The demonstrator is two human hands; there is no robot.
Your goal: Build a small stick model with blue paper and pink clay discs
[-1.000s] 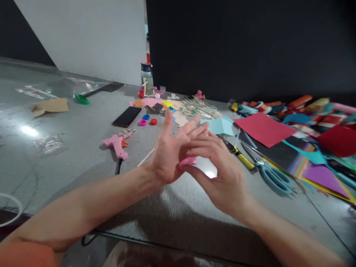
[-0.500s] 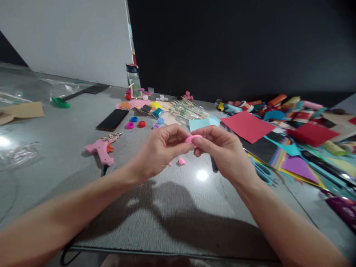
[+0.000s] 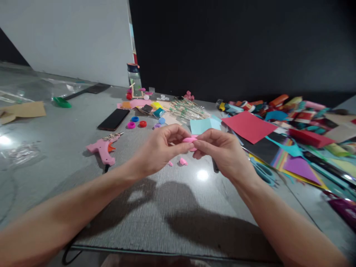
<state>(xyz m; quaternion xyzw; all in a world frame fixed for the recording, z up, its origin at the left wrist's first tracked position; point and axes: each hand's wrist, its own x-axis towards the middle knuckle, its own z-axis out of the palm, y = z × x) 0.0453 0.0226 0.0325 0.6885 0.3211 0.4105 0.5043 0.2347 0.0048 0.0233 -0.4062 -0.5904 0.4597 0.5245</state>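
Observation:
Between the fingertips of both hands is a small rounded piece of pink modelling clay [image 3: 189, 140]. My left hand [image 3: 164, 148] pinches its left side, thumb in front and fingers behind. On its right side my right hand [image 3: 219, 148] grips it the same way, thumb and forefinger closed. Parts of the clay are hidden by the fingers. Below the hands, a little pink clay lump [image 3: 183, 161] and a smaller crumb lie on the grey table [image 3: 178, 222]. A dark object [image 3: 215, 165] shows partly beneath my right hand.
At left lie a pink glue gun [image 3: 102, 149] and a black phone [image 3: 113, 119]. Bottle caps [image 3: 142, 124] and bundled sticks [image 3: 189, 108] sit behind the hands. At right are red paper [image 3: 249, 126], blue scissors [image 3: 263, 171] and coloured sheets [image 3: 302, 168]. A bottle [image 3: 134, 79] stands at the back.
The fingers of both hands have shifted slightly on the pink clay; my right thumb now covers less of its top. Both hands stay in nearly the same place.

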